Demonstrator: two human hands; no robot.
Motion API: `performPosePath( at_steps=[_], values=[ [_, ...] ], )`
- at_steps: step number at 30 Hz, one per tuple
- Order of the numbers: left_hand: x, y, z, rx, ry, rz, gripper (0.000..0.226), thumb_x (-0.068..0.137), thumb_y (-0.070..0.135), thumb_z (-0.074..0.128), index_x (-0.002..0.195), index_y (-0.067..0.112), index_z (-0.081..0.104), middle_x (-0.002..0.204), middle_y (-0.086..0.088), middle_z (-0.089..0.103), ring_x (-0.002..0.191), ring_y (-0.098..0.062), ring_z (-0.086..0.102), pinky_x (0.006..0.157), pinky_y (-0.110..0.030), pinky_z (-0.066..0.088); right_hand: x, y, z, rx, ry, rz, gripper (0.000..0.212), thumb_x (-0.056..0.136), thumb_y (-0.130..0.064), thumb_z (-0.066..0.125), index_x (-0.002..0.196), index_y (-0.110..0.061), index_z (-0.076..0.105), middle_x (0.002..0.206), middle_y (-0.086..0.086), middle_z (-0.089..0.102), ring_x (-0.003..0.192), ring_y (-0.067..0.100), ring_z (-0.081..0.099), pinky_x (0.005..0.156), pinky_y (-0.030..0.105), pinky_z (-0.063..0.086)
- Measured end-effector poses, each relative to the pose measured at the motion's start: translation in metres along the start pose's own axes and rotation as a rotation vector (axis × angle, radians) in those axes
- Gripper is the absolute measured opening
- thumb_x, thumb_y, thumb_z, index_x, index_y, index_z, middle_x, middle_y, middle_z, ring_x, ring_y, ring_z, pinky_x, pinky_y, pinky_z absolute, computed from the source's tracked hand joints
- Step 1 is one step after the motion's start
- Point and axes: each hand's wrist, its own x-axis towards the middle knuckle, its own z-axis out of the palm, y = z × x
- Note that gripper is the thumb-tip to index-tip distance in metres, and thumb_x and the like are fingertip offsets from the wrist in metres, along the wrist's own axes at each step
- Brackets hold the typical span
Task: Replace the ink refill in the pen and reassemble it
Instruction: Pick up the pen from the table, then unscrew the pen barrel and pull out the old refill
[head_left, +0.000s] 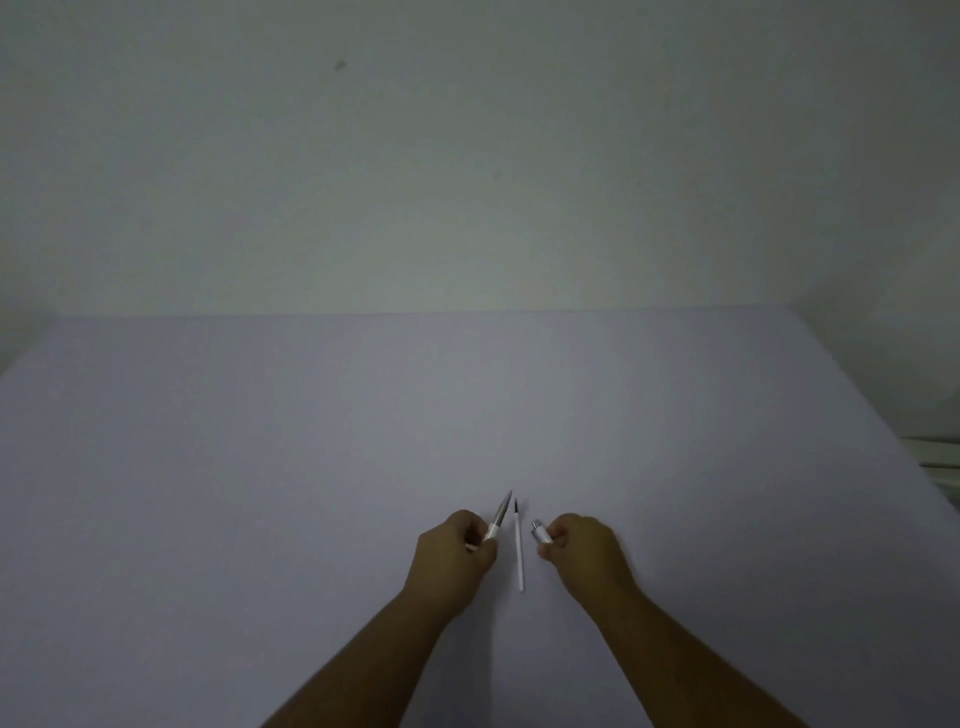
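Observation:
My left hand (457, 551) is closed around the front part of the pen (500, 517), a white piece with a silver tapered tip that points up and away from me. In my right hand (582, 545) sits the rear part of the pen (541, 532), a short white and silver piece whose end pokes out toward the left. Between the two hands a thin white ink refill (519, 551) with a dark tip lies on the table, pointing away from me. Neither hand touches the refill.
The work surface is a large pale lilac table (260, 467) that meets a plain wall at the back. Its right edge (883, 415) runs diagonally, with some pale objects (940, 462) just beyond it.

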Motion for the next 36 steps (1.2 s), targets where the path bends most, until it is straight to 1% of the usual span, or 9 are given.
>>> performPosePath(
  at_steps=[6, 11, 14, 19, 23, 28, 31, 34, 36],
  values=[
    [-0.005, 0.004, -0.004, 0.066, -0.005, 0.034, 0.007, 0.087, 0.027, 0.057, 0.083, 0.026, 0.052, 0.065, 0.015, 0.052, 0.055, 0.002, 0.048, 0.045, -0.008, 0.033, -0.006, -0.006, -0.007, 0.078, 0.071, -0.026, 0.034, 0.082, -0.033, 0.066, 0.104, -0.008, 0.067, 0.104, 0.010, 0.068, 0.099, 0.026, 0.063, 0.086, 0.033, 0.048],
    [-0.009, 0.016, -0.005, 0.128, 0.032, 0.167, 0.009, 0.091, 0.027, 0.053, 0.094, 0.019, 0.056, 0.077, 0.008, 0.058, 0.063, -0.005, 0.050, 0.051, -0.009, 0.032, -0.027, -0.042, -0.023, 0.540, -0.069, 0.000, 0.043, 0.079, -0.053, 0.062, 0.073, -0.010, 0.066, 0.063, -0.001, 0.058, 0.061, 0.015, 0.052, 0.064, 0.032, 0.045],
    [-0.013, 0.024, -0.003, 0.138, 0.039, 0.206, 0.009, 0.094, 0.025, 0.049, 0.096, 0.018, 0.054, 0.088, 0.000, 0.065, 0.067, -0.009, 0.051, 0.054, -0.013, 0.035, -0.033, -0.056, -0.026, 0.620, -0.071, -0.024, 0.034, 0.080, -0.040, 0.067, 0.066, -0.010, 0.062, 0.060, 0.002, 0.050, 0.060, 0.017, 0.045, 0.064, 0.034, 0.040],
    [-0.012, 0.032, -0.017, -0.017, -0.040, 0.199, 0.012, 0.095, 0.019, 0.045, 0.085, 0.024, 0.050, 0.083, 0.002, 0.063, 0.063, -0.005, 0.050, 0.052, -0.007, 0.036, -0.036, -0.065, -0.037, 0.813, -0.115, -0.069, 0.019, 0.083, -0.023, 0.067, 0.065, -0.017, 0.067, 0.046, -0.012, 0.056, 0.056, 0.012, 0.047, 0.061, 0.027, 0.041],
    [-0.015, 0.038, -0.025, -0.094, -0.156, 0.184, 0.021, 0.097, 0.026, 0.042, 0.089, 0.017, 0.059, 0.081, 0.005, 0.062, 0.075, -0.014, 0.055, 0.065, -0.020, 0.041, -0.039, -0.067, -0.046, 0.888, -0.157, -0.078, 0.010, 0.083, -0.019, 0.067, 0.075, -0.014, 0.071, 0.057, -0.004, 0.061, 0.061, 0.014, 0.049, 0.067, 0.034, 0.041],
    [-0.015, 0.042, -0.037, -0.304, -0.310, 0.064, 0.025, 0.097, 0.031, 0.043, 0.081, 0.029, 0.063, 0.070, 0.009, 0.058, 0.061, -0.007, 0.047, 0.057, -0.018, 0.038, -0.038, -0.065, -0.053, 0.959, -0.231, -0.157, 0.011, 0.084, -0.009, 0.063, 0.081, -0.013, 0.073, 0.073, 0.003, 0.066, 0.067, 0.013, 0.055, 0.070, 0.027, 0.046],
    [-0.014, 0.046, -0.039, -0.174, -0.268, 0.108, 0.026, 0.097, 0.027, 0.041, 0.079, 0.031, 0.060, 0.071, 0.010, 0.059, 0.061, -0.005, 0.049, 0.059, -0.019, 0.038, -0.034, -0.061, -0.056, 0.966, -0.316, -0.145, 0.011, 0.087, -0.012, 0.060, 0.088, -0.015, 0.071, 0.080, 0.002, 0.067, 0.077, 0.015, 0.061, 0.072, 0.026, 0.048],
    [-0.013, 0.050, -0.038, -0.025, -0.190, 0.187, 0.023, 0.098, 0.028, 0.039, 0.085, 0.026, 0.058, 0.071, 0.013, 0.058, 0.062, -0.005, 0.050, 0.058, -0.018, 0.038, -0.030, -0.060, -0.057, 0.852, -0.272, -0.056, 0.018, 0.080, -0.032, 0.070, 0.077, -0.014, 0.069, 0.070, 0.002, 0.059, 0.067, 0.017, 0.053, 0.067, 0.031, 0.045],
    [-0.011, 0.052, -0.036, 0.033, -0.162, 0.212, 0.025, 0.098, 0.030, 0.038, 0.093, 0.020, 0.060, 0.070, 0.014, 0.056, 0.065, -0.007, 0.051, 0.058, -0.017, 0.037, -0.028, -0.058, -0.058, 0.837, -0.235, -0.064, 0.017, 0.078, -0.029, 0.072, 0.071, -0.013, 0.070, 0.067, 0.005, 0.058, 0.065, 0.018, 0.051, 0.066, 0.032, 0.045]
  ],
)
